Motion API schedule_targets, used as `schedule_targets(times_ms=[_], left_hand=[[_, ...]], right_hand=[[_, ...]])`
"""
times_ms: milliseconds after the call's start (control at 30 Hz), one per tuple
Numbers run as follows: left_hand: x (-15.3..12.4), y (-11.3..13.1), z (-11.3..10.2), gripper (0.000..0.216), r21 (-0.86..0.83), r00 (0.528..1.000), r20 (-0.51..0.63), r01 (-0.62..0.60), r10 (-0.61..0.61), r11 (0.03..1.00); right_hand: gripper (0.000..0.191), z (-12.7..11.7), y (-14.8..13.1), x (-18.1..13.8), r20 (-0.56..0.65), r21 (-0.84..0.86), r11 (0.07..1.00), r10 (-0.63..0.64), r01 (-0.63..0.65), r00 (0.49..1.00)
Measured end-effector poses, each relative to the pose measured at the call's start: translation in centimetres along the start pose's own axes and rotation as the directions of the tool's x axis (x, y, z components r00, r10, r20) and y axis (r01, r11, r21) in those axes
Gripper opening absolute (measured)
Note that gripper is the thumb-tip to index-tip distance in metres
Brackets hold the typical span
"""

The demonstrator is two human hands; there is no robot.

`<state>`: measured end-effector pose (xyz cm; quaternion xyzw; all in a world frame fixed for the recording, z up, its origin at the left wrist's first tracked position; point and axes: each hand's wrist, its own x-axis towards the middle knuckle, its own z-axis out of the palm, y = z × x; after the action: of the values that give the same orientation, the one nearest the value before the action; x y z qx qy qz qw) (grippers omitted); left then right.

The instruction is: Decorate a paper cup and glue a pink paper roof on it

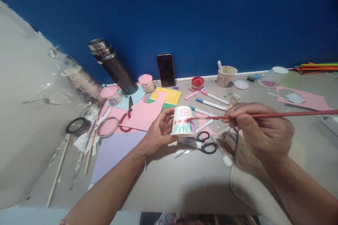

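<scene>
The left hand (158, 126) is grasping the upturned paper cup (182, 130) from nine o'clock, over the table (158, 186); the right hand's (266, 132) grip is pinching a red paintbrush (253, 115), pointing in from three o'clock. Its tip is seemingly touching the red marks (179, 122), though that's tiny here. Any wobbling, or an overloaded tip, could be smearing or dripping red.

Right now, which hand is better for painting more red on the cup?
Probably the right hand: it holds the brush up to red marks on the cup, which the left hand holds.
</scene>
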<state>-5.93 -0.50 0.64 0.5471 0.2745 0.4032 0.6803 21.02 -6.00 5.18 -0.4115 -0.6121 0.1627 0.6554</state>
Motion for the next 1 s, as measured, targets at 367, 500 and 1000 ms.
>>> schedule_targets(times_ms=[367, 500, 1000], left_hand=[[-0.1, -0.3, -0.7, 0.069, 0.683, 0.910, -0.220, -0.114, 0.351, 0.722], [0.0, -0.2, -0.9, 0.070, 0.835, 0.826, -0.240, -0.092, 0.510, 0.542], [0.8, -0.1, -3.2, 0.069, 0.894, 0.724, -0.321, 0.020, 0.610, 0.447]], right_hand=[[0.024, 0.6, 2.0, 0.7, -0.185, 0.117, 0.968, 0.242, -0.223, 0.953], [0.023, 0.8, 3.5, 0.2, -0.113, -0.064, 0.972, 0.217, -0.225, 0.970], [0.038, 1.3, 6.6, 12.8, 0.026, -0.537, 0.828, 0.205, -0.159, 0.978]])
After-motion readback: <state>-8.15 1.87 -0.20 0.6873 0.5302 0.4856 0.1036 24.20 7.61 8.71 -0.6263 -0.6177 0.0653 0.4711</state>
